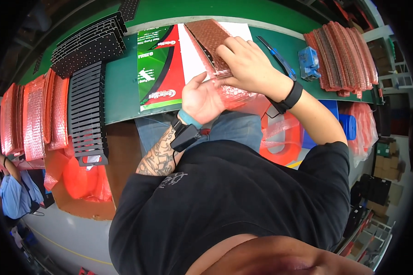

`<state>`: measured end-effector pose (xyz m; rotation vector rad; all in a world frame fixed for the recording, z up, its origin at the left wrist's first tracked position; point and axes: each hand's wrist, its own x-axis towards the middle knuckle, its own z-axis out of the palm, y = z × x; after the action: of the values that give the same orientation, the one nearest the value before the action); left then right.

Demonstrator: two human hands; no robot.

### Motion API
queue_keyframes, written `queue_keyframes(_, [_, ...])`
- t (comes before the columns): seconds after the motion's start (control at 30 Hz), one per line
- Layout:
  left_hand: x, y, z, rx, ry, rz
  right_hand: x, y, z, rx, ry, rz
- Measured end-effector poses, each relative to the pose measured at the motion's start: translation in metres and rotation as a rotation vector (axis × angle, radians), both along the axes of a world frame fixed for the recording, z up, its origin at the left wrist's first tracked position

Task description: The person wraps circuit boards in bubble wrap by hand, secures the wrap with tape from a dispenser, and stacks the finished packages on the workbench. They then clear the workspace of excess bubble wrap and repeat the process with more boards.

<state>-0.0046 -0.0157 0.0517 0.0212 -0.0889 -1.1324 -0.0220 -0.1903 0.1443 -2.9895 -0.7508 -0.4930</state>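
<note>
A red bubble-wrap bag [209, 34] lies slantwise on the printed green, red and white cardboard sheet [163, 68]. A dark straight edge shows along its left side; what is inside is mostly hidden. My right hand [250, 64] is closed over the bag's near end, fingers bent and pressed on the film. Palm up, my left hand [202, 98] sits just below and left of it, thumb apart, its fingertips reaching to the loose clear-red film [236, 96] near the table's front edge. Those fingertips are partly hidden by the film.
Black perforated panels [89, 52] and a black slotted rack [87, 105] stand at left beside bubble-wrapped stacks [34, 114]. Right of the sheet lie a blue cutter knife [277, 57], a blue tape dispenser [309, 63] and stacked bubble-wrap bags [342, 59]. A cardboard box [85, 208] holds red film. Another person [16, 192] is far left.
</note>
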Motion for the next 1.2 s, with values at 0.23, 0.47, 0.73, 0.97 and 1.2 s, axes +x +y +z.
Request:
queue_keyframes(0.23, [-0.016,0.006,-0.029,0.114,-0.094,0.057,-0.013,0.011,-0.032,0.100,0.165,-0.089])
queue_keyframes(0.47, [-0.021,0.006,-0.034,0.343,-0.119,0.131,-0.020,0.000,-0.043,0.354,0.257,-0.073])
queue_keyframes(0.73, [-0.021,0.003,-0.040,0.395,-0.154,0.166,-0.035,0.004,-0.081,0.529,0.230,-0.152])
queue_keyframes(0.97, [-0.022,0.004,-0.030,0.319,-0.098,0.166,-0.041,0.000,-0.075,0.508,0.168,-0.123])
queue_keyframes(1.2, [-0.016,0.009,-0.041,0.486,-0.146,0.106,-0.042,-0.009,-0.070,1.444,0.734,-0.686])
